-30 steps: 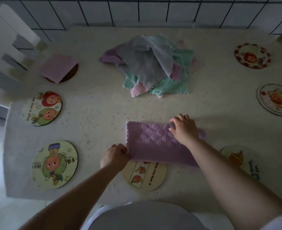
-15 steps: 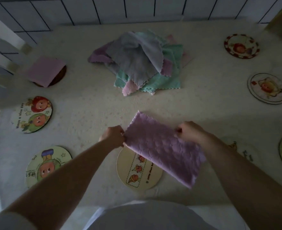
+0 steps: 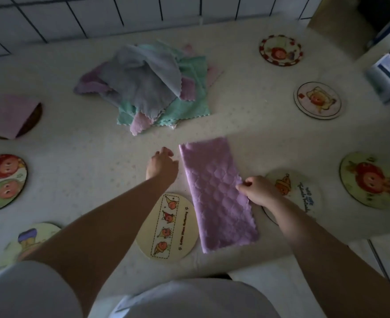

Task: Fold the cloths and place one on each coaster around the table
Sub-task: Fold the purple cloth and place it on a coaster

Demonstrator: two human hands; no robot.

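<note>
A purple quilted cloth (image 3: 217, 193), folded into a long strip, lies flat on the table and runs from near me to far. My right hand (image 3: 257, 190) pinches its right edge at mid length. My left hand (image 3: 162, 167) hovers just left of the cloth's far end, fingers apart and holding nothing. A cream coaster with fruit figures (image 3: 166, 228) sits left of the cloth's near end. Another coaster (image 3: 302, 191) lies partly under my right hand. A pink folded cloth (image 3: 8, 114) rests on a dark coaster (image 3: 34, 121) at the far left.
A heap of unfolded cloths (image 3: 148, 86) in grey, green, pink and purple sits at the table's middle back. Bare picture coasters ring the table: two at the left (image 3: 3, 182) (image 3: 28, 242), three at the right (image 3: 280, 50) (image 3: 317, 101) (image 3: 371, 180). A tiled wall runs behind.
The cloth was lifted and turned a quarter, then laid down lengthwise. My left hand has let go of it; my right hand has shifted to its right edge.
</note>
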